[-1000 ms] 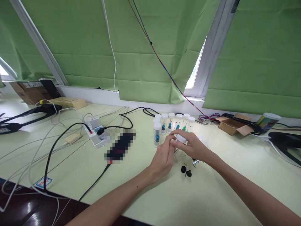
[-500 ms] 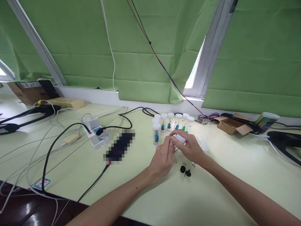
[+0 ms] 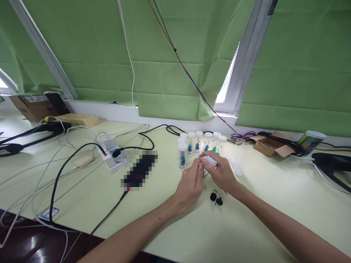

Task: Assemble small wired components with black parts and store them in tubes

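My right hand [image 3: 222, 174] grips a small clear vial by its white cap [image 3: 211, 160], just above the pale green table [image 3: 260, 215]. My left hand [image 3: 191, 182] meets it from the left, with its fingertips pinched at the vial's lower end; what they pinch is too small to tell. Behind my hands stands a row of several white-capped vials [image 3: 197, 142] with blue and green pieces inside. Two small black parts [image 3: 216, 198] lie on the table right in front of my hands. Loose white caps [image 3: 237, 168] lie to the right.
A white power strip [image 3: 111, 157] with a black plug and many grey and black cables lies at the left. A blurred black device [image 3: 139, 171] lies left of my hands. An open cardboard box [image 3: 270, 145] and a printed cup [image 3: 311, 140] stand at the right. Green blinds hang behind.
My hands with the vial have shifted slightly left and farther away; the right hand has uncovered the loose white caps.
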Action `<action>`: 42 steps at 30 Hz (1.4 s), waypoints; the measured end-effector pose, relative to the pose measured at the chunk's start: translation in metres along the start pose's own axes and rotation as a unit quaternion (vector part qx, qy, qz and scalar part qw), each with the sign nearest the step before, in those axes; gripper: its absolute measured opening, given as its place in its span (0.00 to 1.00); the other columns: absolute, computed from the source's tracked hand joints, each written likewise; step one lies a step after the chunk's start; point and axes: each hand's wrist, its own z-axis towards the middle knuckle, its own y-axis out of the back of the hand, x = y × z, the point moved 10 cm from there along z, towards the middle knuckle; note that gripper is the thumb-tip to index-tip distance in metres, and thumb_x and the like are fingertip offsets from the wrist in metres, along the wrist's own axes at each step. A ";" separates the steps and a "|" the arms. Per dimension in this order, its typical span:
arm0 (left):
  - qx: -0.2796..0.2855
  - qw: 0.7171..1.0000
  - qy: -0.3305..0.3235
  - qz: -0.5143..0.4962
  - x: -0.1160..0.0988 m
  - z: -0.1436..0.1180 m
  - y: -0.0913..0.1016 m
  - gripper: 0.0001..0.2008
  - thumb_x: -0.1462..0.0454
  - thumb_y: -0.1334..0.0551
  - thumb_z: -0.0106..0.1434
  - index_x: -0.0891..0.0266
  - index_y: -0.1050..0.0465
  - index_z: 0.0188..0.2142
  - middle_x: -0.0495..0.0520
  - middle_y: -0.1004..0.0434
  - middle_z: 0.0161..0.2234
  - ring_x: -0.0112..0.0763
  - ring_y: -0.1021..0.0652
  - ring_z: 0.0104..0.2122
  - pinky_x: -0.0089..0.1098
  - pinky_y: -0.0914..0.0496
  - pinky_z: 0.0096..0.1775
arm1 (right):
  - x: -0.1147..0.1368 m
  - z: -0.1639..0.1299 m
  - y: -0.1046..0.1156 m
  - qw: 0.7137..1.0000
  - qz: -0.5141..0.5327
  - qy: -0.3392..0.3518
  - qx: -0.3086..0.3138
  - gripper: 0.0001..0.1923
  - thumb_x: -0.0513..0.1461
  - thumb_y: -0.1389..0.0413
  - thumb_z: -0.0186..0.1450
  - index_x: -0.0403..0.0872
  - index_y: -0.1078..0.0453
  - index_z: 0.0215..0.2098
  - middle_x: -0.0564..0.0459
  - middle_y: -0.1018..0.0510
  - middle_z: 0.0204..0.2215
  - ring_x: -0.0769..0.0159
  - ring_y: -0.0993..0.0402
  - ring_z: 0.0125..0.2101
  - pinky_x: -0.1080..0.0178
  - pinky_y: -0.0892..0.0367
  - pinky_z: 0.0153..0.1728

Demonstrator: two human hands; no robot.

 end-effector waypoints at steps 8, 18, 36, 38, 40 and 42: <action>0.008 1.000 0.001 -0.003 -0.001 0.000 -0.001 0.12 0.59 0.56 0.73 0.60 0.37 0.41 0.44 0.43 0.22 0.25 0.42 0.21 0.28 0.47 0.26 | -0.005 -0.004 0.002 0.999 0.013 -0.006 -0.036 0.09 0.44 0.48 0.67 0.47 0.31 0.37 0.53 0.25 0.31 0.67 0.31 0.28 0.67 0.35 0.30; 0.051 0.998 0.017 -0.042 -0.002 0.001 -0.005 0.11 0.59 0.53 0.71 0.60 0.38 0.46 0.42 0.43 0.22 0.24 0.42 0.20 0.27 0.46 0.24 | -0.009 0.002 -0.003 0.998 0.015 -0.052 0.023 0.12 0.45 0.49 0.68 0.47 0.30 0.34 0.54 0.26 0.29 0.67 0.33 0.28 0.66 0.36 0.28; 0.036 0.999 -0.016 -0.007 -0.004 0.004 -0.005 0.07 0.62 0.45 0.64 0.60 0.39 0.42 0.42 0.45 0.23 0.23 0.44 0.21 0.27 0.48 0.24 | -0.003 0.005 -0.004 0.998 -0.014 -0.041 0.050 0.12 0.46 0.51 0.69 0.48 0.31 0.35 0.56 0.29 0.25 0.69 0.34 0.23 0.67 0.37 0.25; 0.037 0.999 -0.014 -0.007 -0.003 0.004 -0.005 0.07 0.62 0.45 0.64 0.60 0.39 0.41 0.42 0.46 0.23 0.23 0.44 0.21 0.27 0.48 0.24 | -0.004 0.005 -0.004 0.998 -0.016 -0.039 0.050 0.13 0.47 0.51 0.69 0.48 0.31 0.35 0.56 0.29 0.25 0.69 0.34 0.23 0.67 0.37 0.24; 0.036 0.999 -0.012 -0.004 -0.003 0.005 -0.006 0.07 0.62 0.45 0.64 0.60 0.39 0.41 0.42 0.46 0.23 0.23 0.44 0.22 0.27 0.48 0.25 | -0.005 0.005 -0.005 0.998 -0.017 -0.039 0.051 0.13 0.47 0.52 0.69 0.48 0.31 0.36 0.55 0.29 0.25 0.69 0.34 0.23 0.67 0.37 0.24; 0.035 0.999 -0.008 0.000 -0.002 0.005 -0.005 0.07 0.62 0.45 0.64 0.60 0.39 0.41 0.42 0.45 0.23 0.23 0.44 0.22 0.27 0.47 0.25 | -0.005 0.005 -0.004 0.998 -0.020 -0.039 0.050 0.14 0.48 0.52 0.69 0.48 0.31 0.36 0.55 0.28 0.26 0.69 0.35 0.23 0.67 0.36 0.25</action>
